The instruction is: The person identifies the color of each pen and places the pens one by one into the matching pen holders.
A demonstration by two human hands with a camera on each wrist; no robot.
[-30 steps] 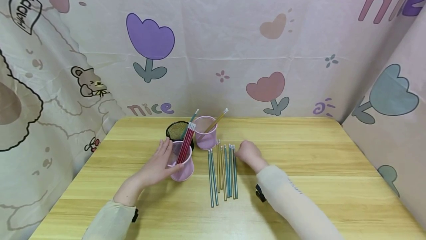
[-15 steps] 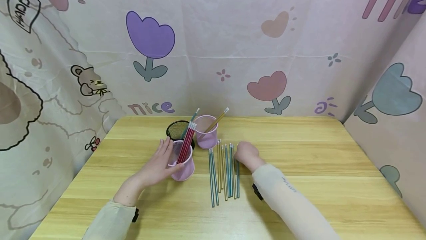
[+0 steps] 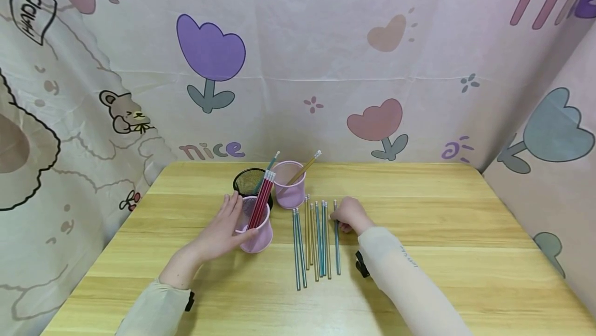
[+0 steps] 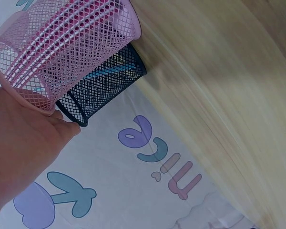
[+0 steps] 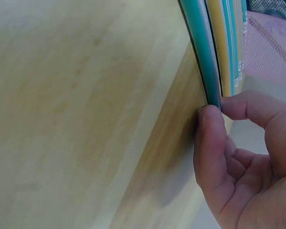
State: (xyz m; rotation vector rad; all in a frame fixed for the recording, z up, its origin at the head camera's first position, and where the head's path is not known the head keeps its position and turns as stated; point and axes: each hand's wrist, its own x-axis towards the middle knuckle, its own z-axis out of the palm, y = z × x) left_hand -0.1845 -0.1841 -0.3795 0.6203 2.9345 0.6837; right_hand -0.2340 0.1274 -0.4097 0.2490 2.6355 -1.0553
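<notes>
My left hand (image 3: pixel 219 235) lies against the near pink mesh pencil cup (image 3: pixel 258 237), fingers stretched along its left side and thumb across its front rim. Several red pencils (image 3: pixel 262 200) lean inside that cup. Between thumb and forefinger, my right hand (image 3: pixel 352 215) pinches a teal pencil (image 3: pixel 337 253) close to its eraser end. The right wrist view shows the fingertips (image 5: pixel 210 114) at that end of the pencil. Left of it, a row of gold and teal pencils (image 3: pixel 322 243) lies on the table.
Behind the near cup stands a black mesh cup (image 3: pixel 243 183) with a teal pencil (image 3: pixel 272 164). Another pink cup (image 3: pixel 289 199) beside it holds a gold pencil (image 3: pixel 304 168). The wooden table (image 3: pixel 419 196) meets a printed curtain (image 3: pixel 298 56) at its back edge.
My right hand has drawn the rightmost teal pencil slightly to the right, opening a gap between it and the row. The left hand and the near pink cup have stayed put.
</notes>
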